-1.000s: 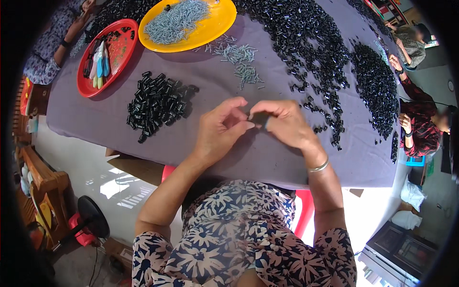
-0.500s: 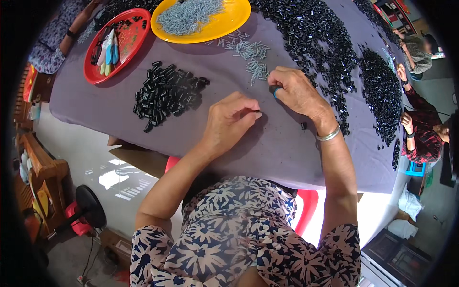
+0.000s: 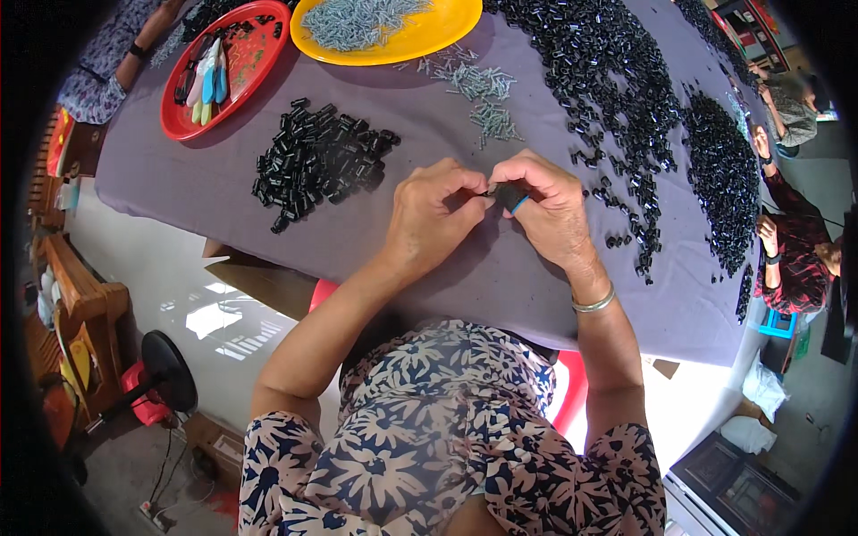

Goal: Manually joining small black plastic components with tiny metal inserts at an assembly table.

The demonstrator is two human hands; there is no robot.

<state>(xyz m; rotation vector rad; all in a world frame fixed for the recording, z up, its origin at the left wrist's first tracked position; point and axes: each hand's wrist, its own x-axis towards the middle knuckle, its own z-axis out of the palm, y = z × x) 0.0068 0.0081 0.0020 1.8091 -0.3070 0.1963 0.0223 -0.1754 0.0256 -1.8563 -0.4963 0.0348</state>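
My left hand [image 3: 427, 214] is closed in a pinch, thumb and forefinger on a tiny dark piece that mostly hides behind the fingertips. Against it, fingertips nearly touching, is my right hand [image 3: 556, 214], also pinched; what it grips is too small and covered to name. A black cover with a blue edge [image 3: 511, 197] sits on the right thumb. Just beyond the hands lies a loose cluster of thin grey screw-like pins [image 3: 493, 123]. To the left is a heap of small black cylindrical pieces [image 3: 317, 165].
A red tray [image 3: 259, 82] with several coloured-handled tools and a yellow plate [image 3: 447, 43] heaped with grey pins stand at the far side. A broad spread of black pieces [image 3: 617, 80] covers the right of the cloth-covered table [image 3: 357, 255]. Other people sit around it.
My right hand has come from beside the grey pins, back toward me, to meet my left hand. The left hand keeps its pinch. The view has shifted slightly.
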